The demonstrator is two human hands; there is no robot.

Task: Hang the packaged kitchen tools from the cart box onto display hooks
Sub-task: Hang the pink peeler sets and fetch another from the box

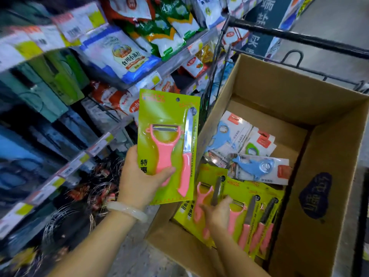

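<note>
Left hand [139, 176] grips a green carded pack [167, 144] by its lower left edge, thumb curled across the front, held upright in front of the shelf, just left of the box. The card is lime green, with a punched hang hole near the top, red print in the top corner and dark characters at lower left. Under the blister are a pink Y-peeler with a metal blade and a small knife with a pink handle.

Right hand [217, 212] is down in the cardboard box [329, 156], fingers curled onto another green pack [201, 184] on the pile; how firm the grip is, I can't tell.

More matching green packs [259, 208] lie overlapped in the box's near end, with blue dolphin-shaped tools [257, 166] on white cards behind them. The box sits in a black wire cart [295, 37].
</note>
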